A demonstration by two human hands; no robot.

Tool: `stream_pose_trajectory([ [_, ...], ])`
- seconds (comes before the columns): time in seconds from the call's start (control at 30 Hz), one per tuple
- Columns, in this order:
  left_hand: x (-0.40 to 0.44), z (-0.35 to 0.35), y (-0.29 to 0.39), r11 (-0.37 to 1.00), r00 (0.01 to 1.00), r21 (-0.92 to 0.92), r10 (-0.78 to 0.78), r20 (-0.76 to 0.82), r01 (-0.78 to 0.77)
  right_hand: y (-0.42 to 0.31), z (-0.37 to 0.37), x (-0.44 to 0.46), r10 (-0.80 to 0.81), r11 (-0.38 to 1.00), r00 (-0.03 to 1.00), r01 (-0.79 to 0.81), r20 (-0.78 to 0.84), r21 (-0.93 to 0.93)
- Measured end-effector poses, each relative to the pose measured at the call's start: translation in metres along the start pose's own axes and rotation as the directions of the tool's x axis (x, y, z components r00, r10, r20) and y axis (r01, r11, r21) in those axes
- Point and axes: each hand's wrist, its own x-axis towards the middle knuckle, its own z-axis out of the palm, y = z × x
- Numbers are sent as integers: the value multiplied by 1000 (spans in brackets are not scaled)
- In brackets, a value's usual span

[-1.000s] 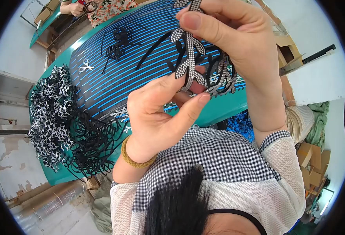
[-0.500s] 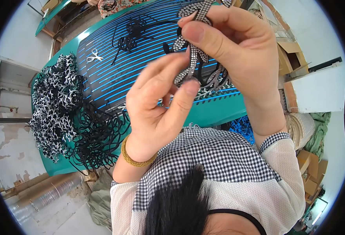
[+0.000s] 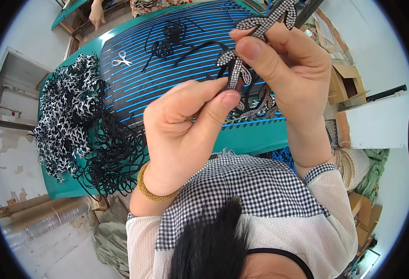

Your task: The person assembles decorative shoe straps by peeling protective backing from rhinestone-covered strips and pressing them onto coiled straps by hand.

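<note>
Lying at the left end of the green bench [image 3: 255,142], a heap of black-and-white leafy trim [image 3: 67,116] touches a loose tangle of black cord [image 3: 114,162], which spreads toward the near edge. Past the bench's far edge, a co-worker's hand [image 3: 96,16] points downward, well apart from the person's own hands. Farther right, a dark sheet with blue stripes [image 3: 134,98] covers much of the bench; silvery scissors [image 3: 121,59] lie near its left edge, and a bundle of black strips [image 3: 165,39] rests beyond them.

The person's left hand [image 3: 179,123], a yellowish woven band [image 3: 158,194] at its wrist, grasps the lower part of a studded leafy strip [image 3: 236,72] between thumb and forefinger. That strip is held up in the air above the bench, slanting upward to the right. The right hand [image 3: 297,69] pinches it higher up, thumb against forefinger, with studded leaves projecting above the fingers. Whether its other fingers grip anything cannot be told. Right of that arm stands a cardboard box [image 3: 345,83].
</note>
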Motion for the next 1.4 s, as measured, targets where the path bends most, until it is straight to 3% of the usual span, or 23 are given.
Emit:
stream_pose_trajectory([
  [0.1, -5, 2, -1, 999, 999, 1, 35, -29, -35, -15, 8, 1, 40, 994, 999, -39, 13, -104],
  [0.23, -6, 2, -3, 984, 984, 21, 176, -12, -175, -17, 7, 1, 54, 997, 997, -50, 60, -62],
  [0.3, -4, 3, -1, 984, 984, 61, 172, -47, -169, -17, 7, 3, 46, 999, 996, -46, 74, 4],
  [0.43, 0, 2, -7, 964, 966, 82, 257, -29, -254, -17, 4, 1, 51, 998, 995, -49, 80, -32],
  [0.57, -1, 4, -6, 984, 992, -124, 120, -43, -125, -13, 3, 2, 23, 1000, 993, -25, 112, 16],
  [0.7, 3, -1, -2, 992, 992, 3, 126, -3, -126, -9, -1, 0, -70, 987, 987, 90, 147, -136],
  [0.83, 6, 1, -3, 983, 982, 76, 173, -80, -167, -4, -5, 2, -240, 906, 939, 308, 247, -291],
  [0.93, 4, -5, 11, 983, 996, 166, -65, -68, 76, -5, -5, 7, -346, 826, 876, 455, 337, -334],
  [1.03, 7, -4, 13, 982, 983, 40, -182, -24, 183, -4, -7, 10, -401, 774, 831, 532, 385, -343],
  [1.1, 9, -1, 10, 969, 977, -154, -203, -61, 192, -3, -12, 10, -384, 773, 831, 528, 403, -352],
  [1.17, 9, -1, 8, 939, 971, -293, -216, -100, 178, -9, -12, 7, -321, 793, 884, 447, 339, -414],
  [1.23, 9, 0, 7, 951, 978, -272, -180, -108, 145, -21, -5, 9, -235, 809, 931, 347, 280, -475],
  [1.27, 9, 1, 5, 959, 982, -255, -154, -105, 123, -36, 14, 8, -225, 876, 967, 254, 119, -411],
  [1.33, 8, 2, 3, 976, 990, -201, -100, -97, 79, -29, 20, 10, -368, 794, 925, 261, -93, -549],
  [1.37, 8, 1, 3, 985, 993, -165, -71, -93, 55, 5, 6, 12, -536, 601, 839, 301, -93, -741],
  [1.4, 7, 0, 2, 991, 995, -128, -44, -88, 32, 9, -5, 12, -554, 576, 831, 343, -47, -742],
])
